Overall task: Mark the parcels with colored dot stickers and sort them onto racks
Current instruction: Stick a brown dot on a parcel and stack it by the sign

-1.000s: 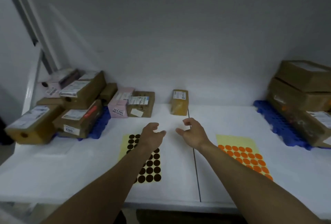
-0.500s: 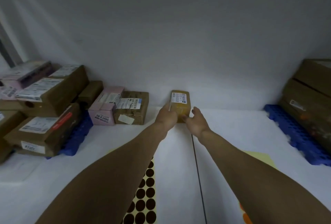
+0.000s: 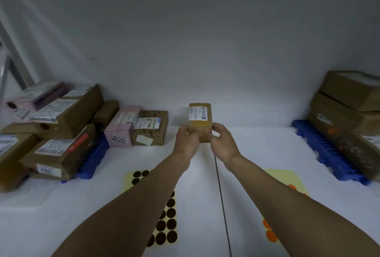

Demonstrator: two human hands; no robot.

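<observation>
Up at the back of the white table [image 3: 259, 154], right against the wall, sits the small tan cardboard parcel [image 3: 199, 122]. It has a white shipping label on top with a barcode strip, a blue logo and some handwritten squiggle I honestly can't read. The left hand [image 3: 186, 141] grips its near left corner and the right hand [image 3: 223, 143] grips the near right one, fingers curled around the box on both sides. Can't tell if it's lifted off the table or not.

Readable stuff: the pale pink carton [image 3: 120, 131] to the left has a sticker saying "58 4 3405". The long brown cardboard box [image 3: 61, 154] in the left pile has a tag that looks like "200". The squat brown box with barcode labels [image 3: 153, 131] touches the pink one, but its text is too small.

The left pile sits on a blue plastic pallet [image 3: 93, 160]. Another blue plastic pallet [image 3: 329, 154] on the right carries a stack of big brown boxes [image 3: 345, 108]. The forearms partly cover the yellow sheet of dark brown dot stickers [image 3: 167, 222] and the yellow sheet of orange dot stickers [image 3: 284, 176].

Half a second ago the fingertips were only just reaching the parcel, and a second ago both hands hovered open between the two sheets. The parcel looks to be in the same spot.
</observation>
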